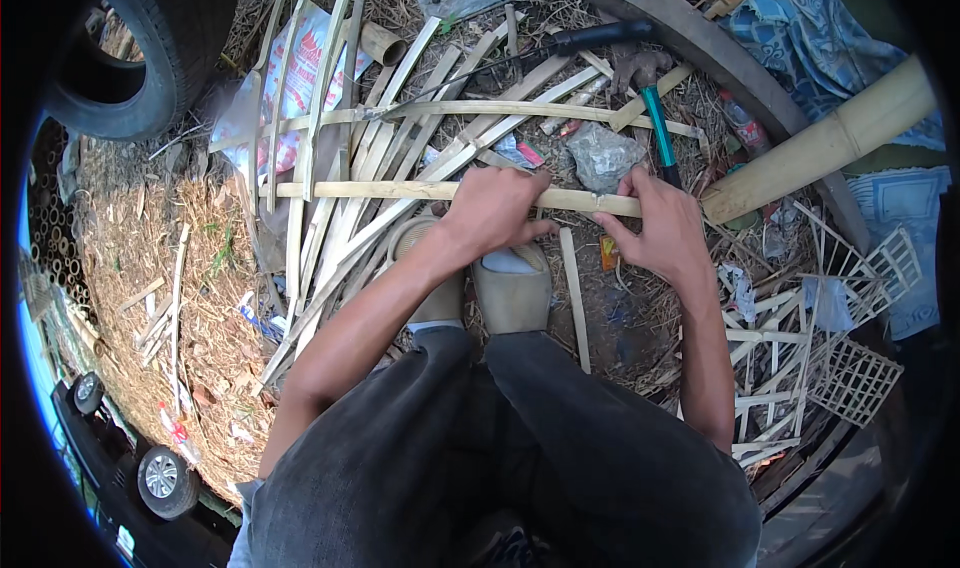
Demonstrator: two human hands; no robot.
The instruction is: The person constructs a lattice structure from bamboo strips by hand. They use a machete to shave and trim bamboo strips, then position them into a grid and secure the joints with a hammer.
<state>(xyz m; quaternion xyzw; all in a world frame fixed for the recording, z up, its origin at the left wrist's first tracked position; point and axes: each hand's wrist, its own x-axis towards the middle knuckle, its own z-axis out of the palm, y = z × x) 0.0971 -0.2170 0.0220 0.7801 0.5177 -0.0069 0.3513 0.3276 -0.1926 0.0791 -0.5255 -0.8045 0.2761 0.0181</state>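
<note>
A long split bamboo strip (365,190) lies level across the space in front of my shins. My left hand (495,208) is closed over it near the middle, thumb underneath. My right hand (660,223) pinches its right end, where a pale node shows. Just beyond that end sits a grey stone (605,158). A hammer with a teal handle (657,123) rests beside the stone, close to my right fingers. Farther off lies a tool with a black handle (603,36). Many loose bamboo strips (440,118) are heaped under and left of the held one.
A thick bamboo pole (830,138) slants in from the right. Behind curves a grey rim (690,28). Small bamboo lattices (858,380) and sticks pile at right. A tyre (150,58) stands far left, and a vehicle wheel (165,478) shows lower left. One short strip (575,303) lies near my shoe.
</note>
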